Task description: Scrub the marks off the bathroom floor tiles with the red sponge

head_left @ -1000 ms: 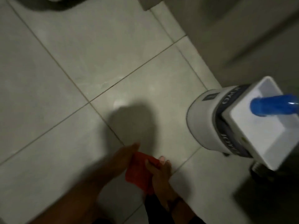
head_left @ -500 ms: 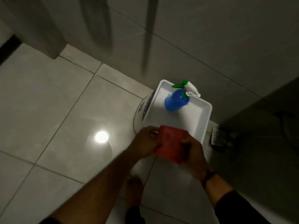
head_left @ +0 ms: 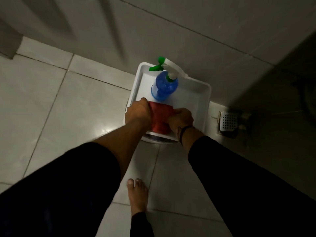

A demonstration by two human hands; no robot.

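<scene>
The red sponge (head_left: 160, 117) is held between both hands over the near end of a white tray (head_left: 198, 98). My left hand (head_left: 138, 112) grips its left edge and my right hand (head_left: 181, 119) grips its right edge. The sponge looks soft and bunched, and its lower part hangs over the tray's near rim. The pale floor tiles (head_left: 68, 108) spread to the left and below, glossy with a light reflection; no marks show on them in this dim light.
A blue spray bottle (head_left: 163, 86) with a green and white trigger stands in the tray's far half. The tray rests on a white round container (head_left: 153, 140) against the wall. A floor drain grate (head_left: 228, 121) lies to the right. My bare foot (head_left: 137, 194) stands below.
The view swung from the open floor up to the tray by the wall. Both hands carried the red sponge from near the floor to over the tray's near end.
</scene>
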